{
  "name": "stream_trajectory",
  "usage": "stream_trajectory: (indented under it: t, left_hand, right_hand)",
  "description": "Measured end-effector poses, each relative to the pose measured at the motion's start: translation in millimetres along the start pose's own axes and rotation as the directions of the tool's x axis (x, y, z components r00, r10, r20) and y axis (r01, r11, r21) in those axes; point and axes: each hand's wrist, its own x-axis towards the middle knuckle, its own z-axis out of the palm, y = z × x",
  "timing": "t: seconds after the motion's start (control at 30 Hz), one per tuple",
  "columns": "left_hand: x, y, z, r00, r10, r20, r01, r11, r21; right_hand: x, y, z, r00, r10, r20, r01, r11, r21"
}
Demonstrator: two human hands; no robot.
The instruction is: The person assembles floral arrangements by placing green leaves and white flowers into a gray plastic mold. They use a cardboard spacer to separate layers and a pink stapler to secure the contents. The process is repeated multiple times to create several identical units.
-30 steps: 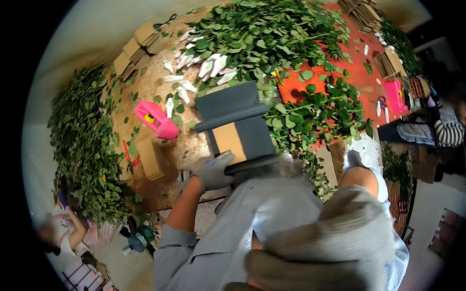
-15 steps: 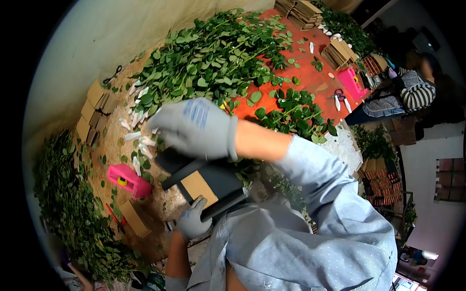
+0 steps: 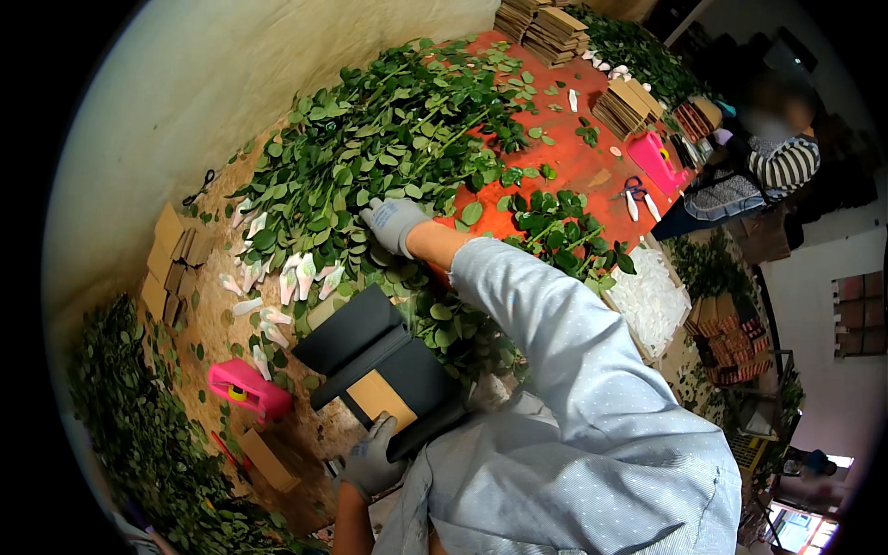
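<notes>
My left hand, in a grey glove, holds the near end of a small brown cardboard piece against a black folding form. The form has a raised panel and a bar across it. Stretched away from me, my gloved right hand is closed among the leafy rose stems. Leaves cover its fingertips, so what they grip is hidden. Several rose buds in pale sleeves lie at the near left end of the stems.
A pink tape dispenser, a folded cardboard and a red-handled tool lie left. Cardboard bundles lean near the wall. Scissors lie on the red tabletop. A person works at the far right.
My right hand has moved away from above the black form to the leafy stems, uncovering the form's panel and the buds. My left hand stays at the cardboard piece.
</notes>
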Motion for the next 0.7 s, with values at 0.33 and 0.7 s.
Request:
stream_trajectory:
  t: [0.33, 0.7]
  left_hand:
    - [2, -4, 4, 1.000, 0.019, -0.014, -0.019, 1.000, 0.001]
    - [-5, -1, 3, 1.000, -0.028, -0.010, 0.027, 0.999, -0.017]
  right_hand:
    - [-6, 13, 46, 0.999, -0.049, -0.022, 0.043, 0.971, -0.234]
    - [-67, 12, -28, 0.993, -0.093, -0.066, 0.073, 0.963, -0.261]
